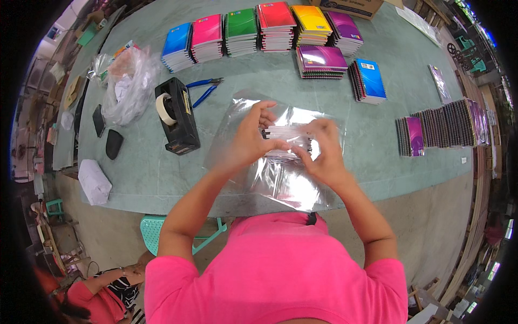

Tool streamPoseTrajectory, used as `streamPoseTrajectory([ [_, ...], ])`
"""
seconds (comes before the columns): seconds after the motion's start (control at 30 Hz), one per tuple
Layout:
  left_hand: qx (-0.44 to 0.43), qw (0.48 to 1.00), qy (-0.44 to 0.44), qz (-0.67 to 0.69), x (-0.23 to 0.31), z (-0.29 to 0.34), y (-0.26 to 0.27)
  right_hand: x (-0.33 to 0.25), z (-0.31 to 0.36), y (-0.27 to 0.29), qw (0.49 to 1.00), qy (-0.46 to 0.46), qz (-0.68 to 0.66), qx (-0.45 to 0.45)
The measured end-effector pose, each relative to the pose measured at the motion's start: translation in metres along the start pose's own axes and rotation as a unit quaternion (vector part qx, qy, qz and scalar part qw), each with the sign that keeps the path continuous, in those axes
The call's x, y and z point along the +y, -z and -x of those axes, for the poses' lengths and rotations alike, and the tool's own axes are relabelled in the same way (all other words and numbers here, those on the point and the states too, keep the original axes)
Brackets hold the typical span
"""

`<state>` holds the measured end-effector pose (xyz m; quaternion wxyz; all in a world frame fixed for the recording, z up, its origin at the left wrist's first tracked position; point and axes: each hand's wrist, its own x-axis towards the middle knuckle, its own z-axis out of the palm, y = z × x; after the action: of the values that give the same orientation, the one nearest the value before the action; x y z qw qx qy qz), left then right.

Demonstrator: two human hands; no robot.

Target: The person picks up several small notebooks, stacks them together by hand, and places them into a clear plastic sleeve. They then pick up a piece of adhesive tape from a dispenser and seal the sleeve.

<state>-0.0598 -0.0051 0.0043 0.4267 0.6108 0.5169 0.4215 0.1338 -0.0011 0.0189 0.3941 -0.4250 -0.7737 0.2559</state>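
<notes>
Between my two hands is a small stack of spiral notebooks (287, 135), its white page edges turned up toward me. My left hand (254, 135) curves round the stack's left end, with the thumb along its near side. Around the right end my right hand (325, 151) is closed, slightly blurred, its thumb close to the left one. Beneath the stack, sheets of clear plastic film (291, 186) lie on the green table (377, 178), glossy and reaching to the near edge. The covers of the held notebooks are hidden.
Coloured notebook piles (241, 40) line the far side. Purple notebooks (322, 62) and blue ones (368, 81) sit nearer; a long purple row (442, 127) stands right. Leftward are a tape dispenser (181, 116), blue pliers (205, 92) and a plastic bag (127, 89). Another person (102, 297) is at lower left.
</notes>
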Motion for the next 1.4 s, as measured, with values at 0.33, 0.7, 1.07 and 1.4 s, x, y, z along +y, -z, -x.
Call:
streamPoseTrajectory([
  [0.33, -0.172, 0.879, -0.228, -0.382, 0.039, 0.007, 0.015, 0.003, -0.017, 0.009, 0.973, 0.063, 0.063, -0.213],
  [0.7, 0.056, 0.864, -0.357, -0.351, -0.008, 0.054, -0.012, 0.011, 0.035, -0.014, 0.983, 0.157, 0.088, -0.028],
  [1.07, 0.470, 0.822, 0.060, -0.316, -0.079, 0.088, 0.155, 0.005, 0.029, -0.020, 0.973, 0.183, 0.139, -0.005],
  [1.4, 0.419, 0.881, 0.176, 0.127, -0.056, 0.116, 0.125, 0.017, 0.027, -0.022, 0.981, 0.181, 0.040, -0.050],
])
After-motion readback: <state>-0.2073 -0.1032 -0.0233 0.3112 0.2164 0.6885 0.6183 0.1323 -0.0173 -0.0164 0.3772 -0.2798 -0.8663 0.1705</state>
